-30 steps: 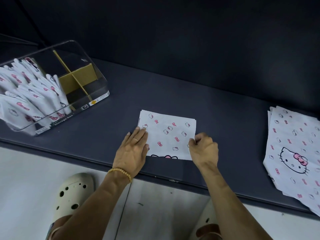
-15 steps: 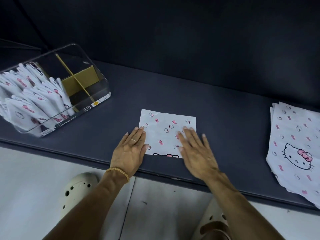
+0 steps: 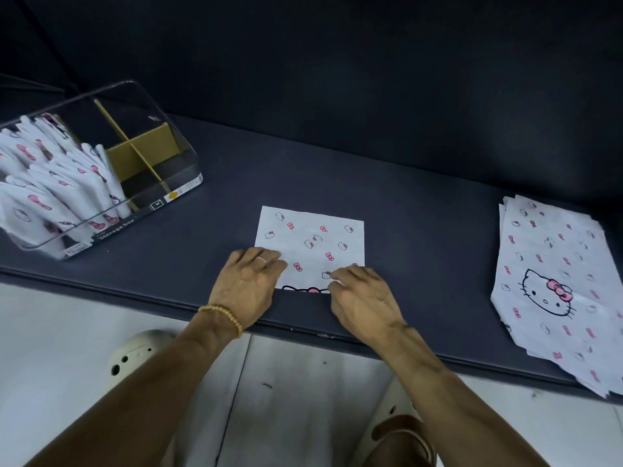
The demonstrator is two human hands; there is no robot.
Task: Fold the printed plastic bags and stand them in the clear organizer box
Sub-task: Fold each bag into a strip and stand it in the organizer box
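Note:
A half-folded white bag (image 3: 312,242) with pink bows and small cat faces lies flat on the dark bench top, near its front edge. My left hand (image 3: 247,284) rests on the bag's near left corner with the fingers curled over it. My right hand (image 3: 362,298) pinches the bag's near right edge with bent fingers. The clear organizer box (image 3: 158,129) stands at the far left, tilted, with several folded bags (image 3: 57,183) upright in its left part. A stack of unfolded printed bags (image 3: 553,284) lies at the right.
Tan cardboard dividers (image 3: 145,156) split the box, and its right compartments hold nothing. The dark bench (image 3: 421,214) runs across the view against a dark back wall. Below its front edge are a pale floor and my light clogs (image 3: 135,352).
My right hand was spread flat on the bag half a second ago; now its fingers are curled at the bag's near right edge. My left hand's fingers have also curled in at the left corner.

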